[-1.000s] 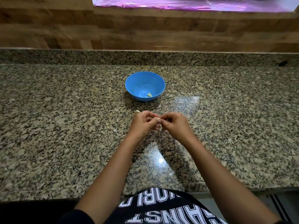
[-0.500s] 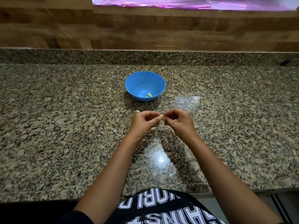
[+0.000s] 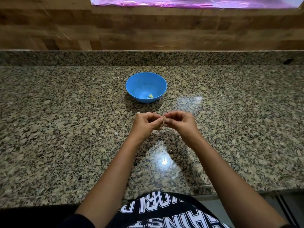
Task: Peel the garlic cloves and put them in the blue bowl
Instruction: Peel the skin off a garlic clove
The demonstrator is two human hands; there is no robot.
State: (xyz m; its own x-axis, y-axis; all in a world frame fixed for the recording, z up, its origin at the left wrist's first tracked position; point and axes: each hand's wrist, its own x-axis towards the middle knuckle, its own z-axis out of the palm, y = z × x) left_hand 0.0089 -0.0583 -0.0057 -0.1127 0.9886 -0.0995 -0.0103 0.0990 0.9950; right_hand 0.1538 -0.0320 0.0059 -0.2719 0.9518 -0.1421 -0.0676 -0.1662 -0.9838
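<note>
The left hand [image 3: 145, 123] and the right hand [image 3: 180, 122] meet fingertip to fingertip above the granite counter [image 3: 65, 129], fingers curled, both pinching one small pale garlic clove [image 3: 162, 120] between them. The fingertips hide most of the clove, so it cannot be told how much skin is on it. Straight beyond the grip, a little apart from it, the blue bowl [image 3: 131, 83] stands upright on the counter with a yellowish peeled piece [image 3: 150, 96] lying low against its near inner wall. Nothing stands between the grip and the bowl. Just behind the left hand's knuckles a pale bit [image 3: 137, 113] peeks out; whether it lies on the counter or sits in that hand cannot be told. A small whitish fleck [image 3: 116, 133] lies on the stone to the left of the grip, on the near side. Bright glare patches [image 3: 164, 160] shine on the counter nearer the person, between the forearms, and another shines beyond the right hand. Far behind the bowl rise the granite upstand [image 3: 197, 58], a wood-patterned wall [image 3: 148, 30] and a strip of pink film [image 3: 181, 2]. Below the arms is a black shirt [image 3: 164, 213] with white lettering.
</note>
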